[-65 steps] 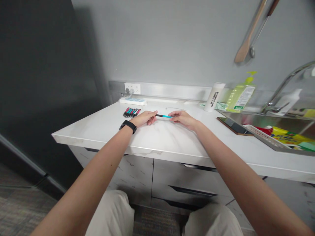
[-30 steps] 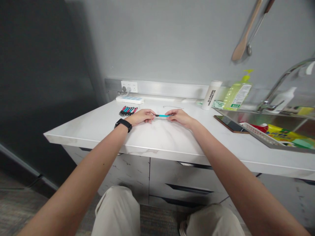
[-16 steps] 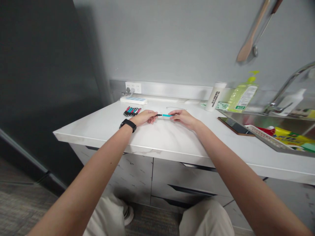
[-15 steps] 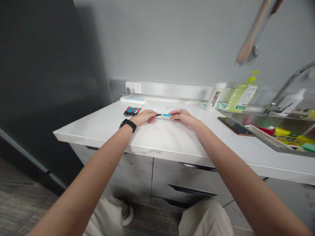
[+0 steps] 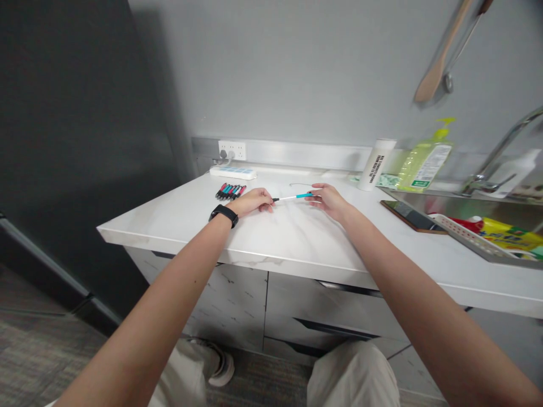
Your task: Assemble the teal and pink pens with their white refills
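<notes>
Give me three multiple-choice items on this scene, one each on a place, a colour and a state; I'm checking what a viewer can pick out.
1. Where is the row of pens?
A. In the sink
B. On the counter, beyond the left hand
C. On the power strip

2. What colour is the watch on the left wrist?
A. Black
B. Red
C. White

3. What state is the blue-and-white pen in?
A. Standing in a cup
B. Snapped in two
C. Whole, with one end at the fingers of the right hand

Answers:
1. B, the row lies on the counter top past the left hand.
2. A, the band shows black.
3. C, one unbroken length runs from the right hand toward the left hand.
</notes>
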Tool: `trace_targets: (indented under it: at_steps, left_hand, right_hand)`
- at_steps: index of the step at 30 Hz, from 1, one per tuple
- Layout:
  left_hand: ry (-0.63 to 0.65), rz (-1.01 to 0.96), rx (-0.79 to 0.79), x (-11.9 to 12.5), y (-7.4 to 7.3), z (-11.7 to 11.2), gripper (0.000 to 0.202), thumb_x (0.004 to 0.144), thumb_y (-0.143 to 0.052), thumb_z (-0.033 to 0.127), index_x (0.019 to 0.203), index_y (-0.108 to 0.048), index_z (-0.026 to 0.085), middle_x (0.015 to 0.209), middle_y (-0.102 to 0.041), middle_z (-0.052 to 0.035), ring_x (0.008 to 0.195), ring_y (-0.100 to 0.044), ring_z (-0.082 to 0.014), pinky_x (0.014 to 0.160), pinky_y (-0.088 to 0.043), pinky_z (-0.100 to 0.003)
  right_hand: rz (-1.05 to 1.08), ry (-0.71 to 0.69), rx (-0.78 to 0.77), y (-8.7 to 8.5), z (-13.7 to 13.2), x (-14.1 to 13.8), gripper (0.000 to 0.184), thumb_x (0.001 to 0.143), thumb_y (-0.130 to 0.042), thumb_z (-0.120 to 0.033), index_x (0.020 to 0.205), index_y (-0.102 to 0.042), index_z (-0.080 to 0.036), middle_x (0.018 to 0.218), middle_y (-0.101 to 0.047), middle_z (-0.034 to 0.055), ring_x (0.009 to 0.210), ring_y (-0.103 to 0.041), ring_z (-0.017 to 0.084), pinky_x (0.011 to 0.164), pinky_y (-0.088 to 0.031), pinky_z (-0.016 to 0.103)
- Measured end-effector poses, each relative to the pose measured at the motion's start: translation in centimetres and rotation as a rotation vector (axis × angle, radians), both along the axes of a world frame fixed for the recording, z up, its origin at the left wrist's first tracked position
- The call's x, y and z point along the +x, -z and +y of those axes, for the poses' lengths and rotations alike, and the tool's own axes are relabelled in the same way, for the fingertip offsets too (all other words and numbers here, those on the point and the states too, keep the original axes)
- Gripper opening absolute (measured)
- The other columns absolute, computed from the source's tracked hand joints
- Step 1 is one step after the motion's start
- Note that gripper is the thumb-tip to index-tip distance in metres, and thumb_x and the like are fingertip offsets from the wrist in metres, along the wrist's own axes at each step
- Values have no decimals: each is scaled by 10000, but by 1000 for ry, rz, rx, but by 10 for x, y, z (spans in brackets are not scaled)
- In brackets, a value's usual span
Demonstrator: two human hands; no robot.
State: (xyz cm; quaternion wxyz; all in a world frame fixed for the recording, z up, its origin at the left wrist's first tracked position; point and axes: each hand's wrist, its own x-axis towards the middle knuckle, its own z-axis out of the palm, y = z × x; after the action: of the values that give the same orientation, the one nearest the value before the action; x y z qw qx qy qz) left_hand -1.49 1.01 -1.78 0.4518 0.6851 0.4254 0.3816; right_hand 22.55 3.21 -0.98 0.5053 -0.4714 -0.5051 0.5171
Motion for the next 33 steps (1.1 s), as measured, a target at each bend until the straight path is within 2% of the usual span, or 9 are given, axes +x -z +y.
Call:
trace_targets:
  at_steps: [4, 9, 18, 22, 29, 33]
  left_hand:
    - [-14, -10, 11, 0, 2, 2, 62, 762, -569, 101, 734, -524, 133, 618, -662, -47, 513, -503, -67, 524, -353, -200]
    - [-31, -14, 31, 0, 3, 2, 108, 746, -611, 107, 727, -510, 140, 603, -641, -25, 527, -523, -67, 538, -367, -195]
    - [-39, 52, 37, 2, 1, 2, 91, 740, -632, 123, 756, -543, 134, 591, -626, -8, 532, -525, -72, 528, -357, -194]
    - [-24, 57, 25, 2, 0, 2, 92, 736, -631, 118, 755, -542, 135, 597, -630, -12, 532, -524, -73, 538, -365, -199]
    - [6, 39, 23, 0, 0, 3, 79, 750, -614, 126, 766, -537, 137, 612, -639, -25, 551, -533, -79, 556, -385, -209]
    - [3, -22, 5, 0, 1, 6, 56, 766, -583, 117, 756, -531, 134, 611, -648, -41, 514, -510, -69, 535, -373, -211]
  right_hand:
    - [-45, 79, -25, 0, 0, 1, 263, 695, -496, -40, 889, -435, -207, 797, -563, 13, 619, -596, 106, 537, -470, 216]
    - [-212, 101, -12, 6, 5, 0, 297, 660, -511, -47, 890, -426, -213, 744, -570, 1, 580, -586, 117, 503, -439, 220]
    - [-473, 151, 262, 17, 21, 3, 301, 656, -526, -92, 910, -441, -229, 693, -561, -21, 581, -575, 140, 535, -407, 235]
    - [-494, 153, 374, 15, 18, 3, 297, 680, -507, -83, 926, -447, -237, 727, -558, -24, 583, -566, 129, 558, -416, 231]
    - [-526, 128, 356, 17, 17, 1, 285, 708, -496, -65, 936, -437, -227, 739, -559, -24, 579, -586, 127, 539, -423, 230]
    - [-539, 83, 373, 21, 20, 4, 347, 679, -546, -47, 962, -453, -224, 725, -582, -43, 593, -608, 120, 574, -440, 225]
